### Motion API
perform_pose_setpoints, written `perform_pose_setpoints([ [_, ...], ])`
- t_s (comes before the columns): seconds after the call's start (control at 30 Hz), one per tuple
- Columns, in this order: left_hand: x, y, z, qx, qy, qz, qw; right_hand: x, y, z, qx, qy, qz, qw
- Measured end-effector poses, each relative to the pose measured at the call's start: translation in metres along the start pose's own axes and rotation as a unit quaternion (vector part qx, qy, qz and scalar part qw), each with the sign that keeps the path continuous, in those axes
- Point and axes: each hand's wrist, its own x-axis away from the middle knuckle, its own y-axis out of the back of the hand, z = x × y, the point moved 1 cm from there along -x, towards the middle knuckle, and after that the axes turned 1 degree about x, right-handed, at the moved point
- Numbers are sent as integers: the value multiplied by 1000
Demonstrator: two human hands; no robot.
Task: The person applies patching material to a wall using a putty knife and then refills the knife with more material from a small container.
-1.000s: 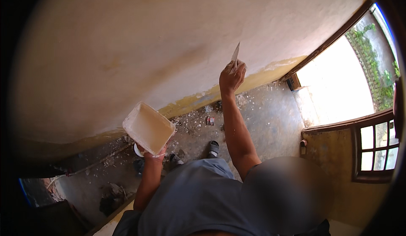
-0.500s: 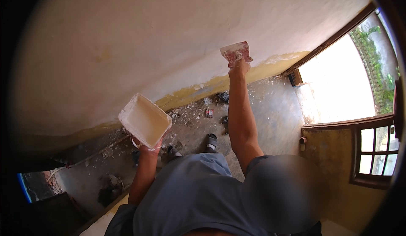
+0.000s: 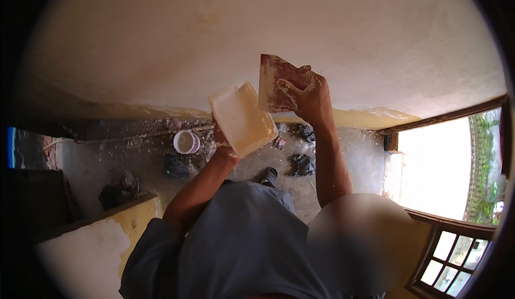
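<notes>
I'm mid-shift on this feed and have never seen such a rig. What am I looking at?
No robot here: these are a person's own bare hands. The view comes from a fisheye camera worn on the head, looking down, so straight edges bend. The left hand holds a pale rectangular container. The right hand holds a flat, smeared reddish scraper close to its edge; whether they touch, I can't tell. Beyond is a pale wall. On the grey floor are a white bucket, black plastic and scattered debris.
</notes>
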Motion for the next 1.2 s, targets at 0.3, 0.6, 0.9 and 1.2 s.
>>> perform_pose_setpoints([
  [0.3,-16,-15,11,35,40,-90,995,-2,-62,-9,328,34,186,926],
  [0.6,-21,-24,-1,36,34,-1,999,-4,-29,-17,56,4,216,975],
  [0.9,-20,-10,-4,26,-43,62,997,14,48,-67,-318,-170,11,933],
  [1.2,-1,-10,-34,-65,-53,-80,993,-4,106,-60,32,13,-475,879],
])
